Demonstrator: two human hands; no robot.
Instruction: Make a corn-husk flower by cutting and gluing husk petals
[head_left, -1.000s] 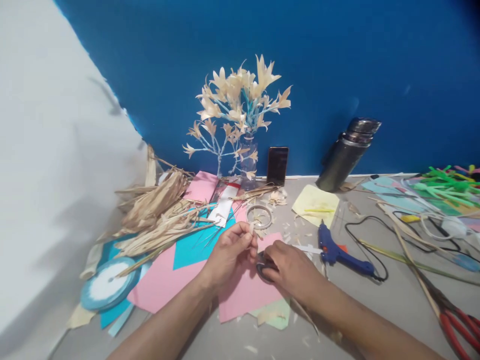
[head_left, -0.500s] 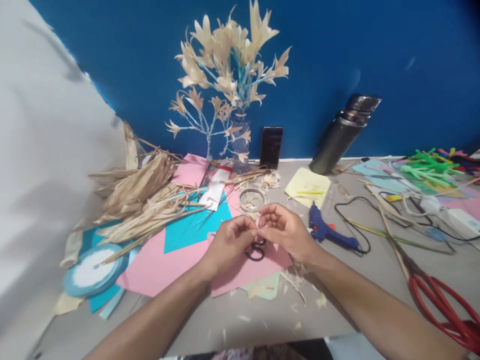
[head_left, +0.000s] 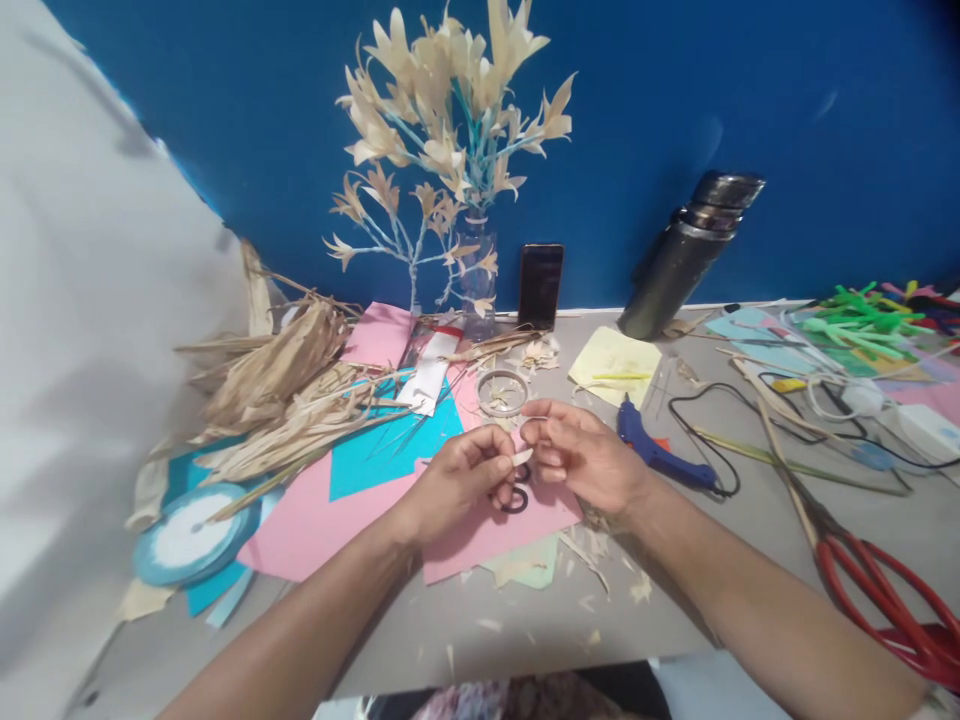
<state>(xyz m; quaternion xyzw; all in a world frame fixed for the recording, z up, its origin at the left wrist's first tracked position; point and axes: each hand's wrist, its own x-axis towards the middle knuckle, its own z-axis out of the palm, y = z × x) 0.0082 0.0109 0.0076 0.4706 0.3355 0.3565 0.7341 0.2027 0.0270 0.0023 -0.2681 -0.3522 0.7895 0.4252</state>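
Note:
Between the thumb and fingers of my left hand (head_left: 471, 474) is a small pale petal-shaped piece of husk (head_left: 523, 457), its tip pointing right. My right hand (head_left: 581, 455) is just to the right of it, fingers loosely curled and apart, with nothing visible in them. Under the hands, small scissors with black handles (head_left: 516, 500) lie on pink paper (head_left: 465, 550); their blades are hidden. Just beyond the hands a roll of clear tape (head_left: 502, 393) rests on the table.
Dried husks (head_left: 277, 370) and a blue ribbon spool (head_left: 191, 535) lie left. A blue glue gun (head_left: 660, 450) and large red-handled scissors (head_left: 885, 600) are right. Behind stand husk flowers (head_left: 450, 110) in a bottle, a phone (head_left: 541, 287) and a leaning flask (head_left: 686, 260).
My right hand has come away from the left and its fingers have opened. The pale piece now shows in my left fingers. The view has shifted slightly.

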